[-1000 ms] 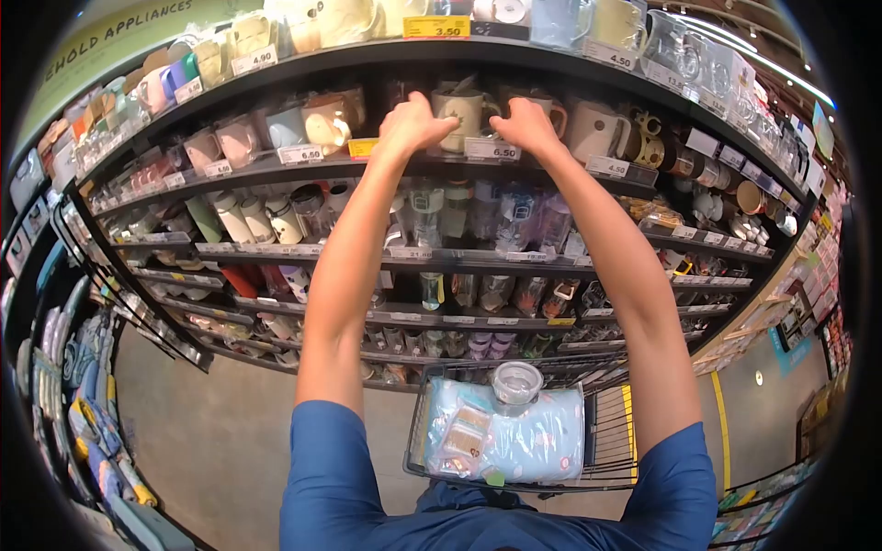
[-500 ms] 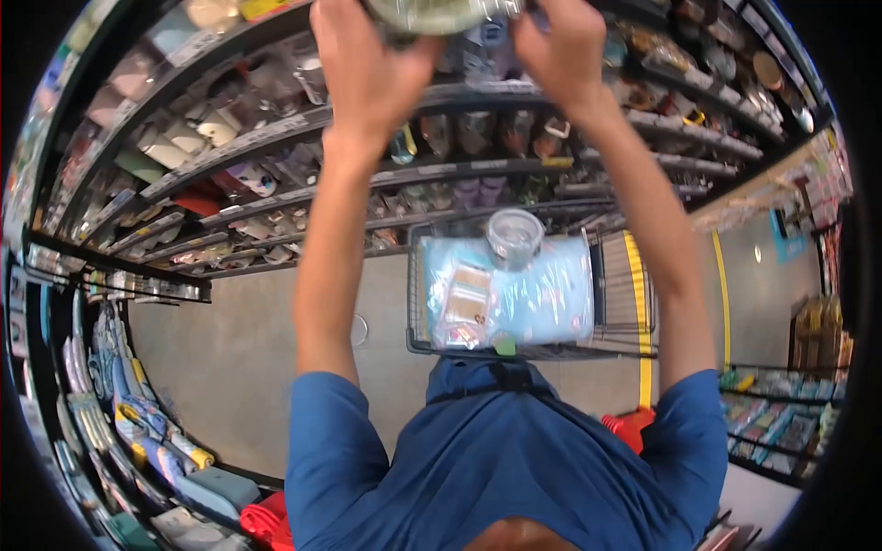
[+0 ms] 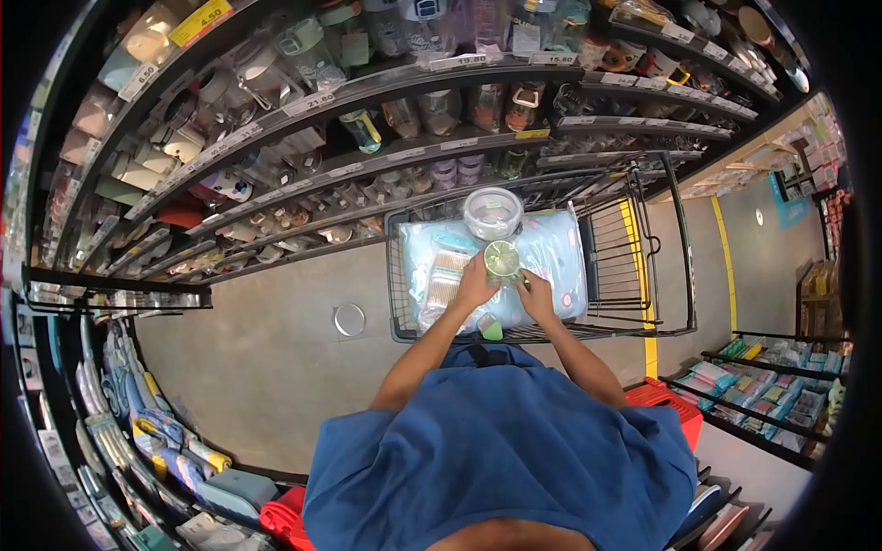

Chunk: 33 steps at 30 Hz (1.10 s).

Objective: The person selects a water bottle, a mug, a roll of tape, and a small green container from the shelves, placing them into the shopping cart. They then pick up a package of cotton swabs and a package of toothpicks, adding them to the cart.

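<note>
Both hands hold a pale green mug [image 3: 503, 260] wrapped in clear plastic, low over the shopping cart [image 3: 643, 266]. My left hand [image 3: 475, 286] grips its left side and my right hand [image 3: 537, 296] its right side. Under the mug lies a light blue packaged pillow or bedding [image 3: 556, 248] that fills the cart. A clear lidded container [image 3: 492, 212] sits on the bedding just beyond the mug. A small flat packet [image 3: 445, 275] lies on the bedding to the left of my left hand.
Shelves of mugs, bottles and jugs [image 3: 303, 119] rise ahead of the cart. A round metal floor plate [image 3: 349, 320] is left of the cart. A yellow floor line [image 3: 648, 303] runs on the right. A red basket [image 3: 666, 399] sits by my right side.
My hands took the mug off the high shelf, brought it overhead, and now hold it down over the cart. The view has tilted down from the shelves.
</note>
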Available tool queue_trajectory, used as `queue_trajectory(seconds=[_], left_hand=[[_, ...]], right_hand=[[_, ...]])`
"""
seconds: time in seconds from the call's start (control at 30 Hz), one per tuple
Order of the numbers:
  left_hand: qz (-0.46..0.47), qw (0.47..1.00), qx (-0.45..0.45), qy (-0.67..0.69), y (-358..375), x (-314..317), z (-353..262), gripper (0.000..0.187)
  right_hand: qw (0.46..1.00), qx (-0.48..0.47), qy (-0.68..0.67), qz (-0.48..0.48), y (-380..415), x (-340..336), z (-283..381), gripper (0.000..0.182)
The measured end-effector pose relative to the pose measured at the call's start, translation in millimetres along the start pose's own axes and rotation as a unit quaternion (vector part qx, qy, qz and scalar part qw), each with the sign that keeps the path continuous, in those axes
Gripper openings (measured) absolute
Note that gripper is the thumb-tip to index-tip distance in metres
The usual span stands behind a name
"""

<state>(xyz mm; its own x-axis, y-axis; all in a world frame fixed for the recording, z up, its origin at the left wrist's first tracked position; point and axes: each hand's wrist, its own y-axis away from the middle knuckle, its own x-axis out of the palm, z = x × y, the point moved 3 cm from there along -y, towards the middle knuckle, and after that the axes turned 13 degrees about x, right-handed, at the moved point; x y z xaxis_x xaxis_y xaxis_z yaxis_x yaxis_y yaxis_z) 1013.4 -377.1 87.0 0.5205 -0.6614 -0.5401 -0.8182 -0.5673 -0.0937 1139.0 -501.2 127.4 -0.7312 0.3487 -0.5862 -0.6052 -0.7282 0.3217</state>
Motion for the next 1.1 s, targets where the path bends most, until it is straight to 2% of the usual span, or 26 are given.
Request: queue_trajectory(seconds=[0.03,0.1,0.13,0.17,0.23,0.27,0.33,0.37,0.4,0.43,0.47,0.5,0.53,0.57,0.6,0.67,0.73,0.77,0.83,0.9,0.97,1.03,1.1], left_hand=[[0.003,1.0,0.003,-0.003,-1.9,2.7,6.9,0.082],[0.054,0.994,-0.093,-0.017,-3.5,5.6,20.2,0.085],[0.027,0.995,-0.084,-0.036,2.6,4.9,18.5,0.088],[0.024,0.995,-0.082,-0.04,8.7,4.1,17.9,0.088],[-0.047,0.998,-0.034,-0.039,22.1,-10.2,4.7,0.086],[-0.07,0.996,-0.057,-0.019,32.5,-14.0,6.4,0.083],[-0.1,0.989,-0.109,0.008,56.0,-30.4,5.3,0.078],[-0.105,0.985,-0.137,0.018,68.0,-43.8,3.0,0.076],[-0.128,0.982,-0.137,0.002,82.5,-51.3,12.4,0.073],[-0.15,0.979,-0.137,-0.013,90.4,-62.9,23.7,0.07],[-0.168,0.977,-0.13,-0.016,86.6,-85.7,24.7,0.07],[-0.186,0.973,-0.136,-0.018,86.2,-110.7,18.1,0.067],[-0.201,0.969,-0.144,-0.018,87.5,-132.3,15.8,0.063],[-0.258,0.962,-0.068,-0.059,80.8,-159.9,15.4,0.059],[-0.311,0.945,0.008,-0.101,68.7,-191.2,13.9,0.055],[-0.352,0.923,0.048,-0.146,43.0,-270.8,-43.4,0.049],[-0.408,0.908,0.071,-0.06,16.4,-329.1,-71.8,0.044],[-0.42,0.9,0.098,-0.067,4.7,-354.9,-84.1,0.045],[-0.424,0.898,0.117,-0.011,-19.3,-391.8,-121.9,0.045],[-0.422,0.897,0.132,0.002,-45.1,-416.9,-137.5,0.05],[-0.405,0.9,0.126,-0.098,-61.8,-438.6,-150.7,0.053],[-0.421,0.888,0.147,-0.11,-77.1,-458.1,-156.5,0.056],[-0.438,0.884,0.129,-0.098,-88.2,-476.8,-155.3,0.054]], right_hand=[[1.0,0.0,-0.004,-0.003,-9.8,9.5,-11.9,0.033],[0.999,-0.037,0.022,0.007,-23.8,23.8,-25.3,0.047],[0.999,-0.04,0.019,0.005,-25.8,24.3,-27.7,0.047],[1.0,-0.021,0.017,0.007,-26.1,25.9,-31.0,0.055],[1.0,0.024,0.017,-0.006,-22.9,28.2,-43.9,0.067],[0.999,0.046,0.02,-0.022,-23.8,27.2,-57.3,0.071],[0.994,0.102,0.031,0.017,-15.0,7.8,-66.0,0.074],[0.995,0.024,0.094,-0.019,-23.4,12.8,-100.0,0.073],[0.993,0.089,0.05,0.055,-12.2,-12.2,-72.6,0.068],[0.995,0.06,0.028,0.08,-14.4,-23.5,-65.8,0.064],[0.99,0.015,0.078,0.12,-17.0,-41.7,-47.6,0.061],[0.984,0.033,0.019,0.176,-21.9,-56.9,-27.7,0.054],[0.977,0.01,0.028,0.212,-29.8,-72.6,-0.1,0.051],[0.968,-0.01,0.037,0.247,-41.2,-88.9,34.8,0.047],[0.966,-0.068,0.028,0.246,-49.9,-105.0,76.7,0.048],[0.954,-0.146,-0.009,0.262,-61.2,-132.0,167.0,0.05],[0.937,-0.226,-0.033,0.263,-65.0,-145.7,255.6,0.05],[0.927,-0.282,-0.029,0.246,-64.5,-145.5,295.8,0.05],[0.899,-0.303,-0.057,0.311,-68.9,-134.1,362.6,0.054],[0.908,-0.261,-0.059,0.323,-69.6,-116.8,416.1,0.062],[0.919,-0.297,-0.03,0.258,-104.7,-86.9,448.6,0.068],[0.933,-0.284,-0.016,0.222,-121.4,-67.8,478.3,0.07],[0.945,-0.268,-0.005,0.186,-137.4,-51.7,498.3,0.072]])
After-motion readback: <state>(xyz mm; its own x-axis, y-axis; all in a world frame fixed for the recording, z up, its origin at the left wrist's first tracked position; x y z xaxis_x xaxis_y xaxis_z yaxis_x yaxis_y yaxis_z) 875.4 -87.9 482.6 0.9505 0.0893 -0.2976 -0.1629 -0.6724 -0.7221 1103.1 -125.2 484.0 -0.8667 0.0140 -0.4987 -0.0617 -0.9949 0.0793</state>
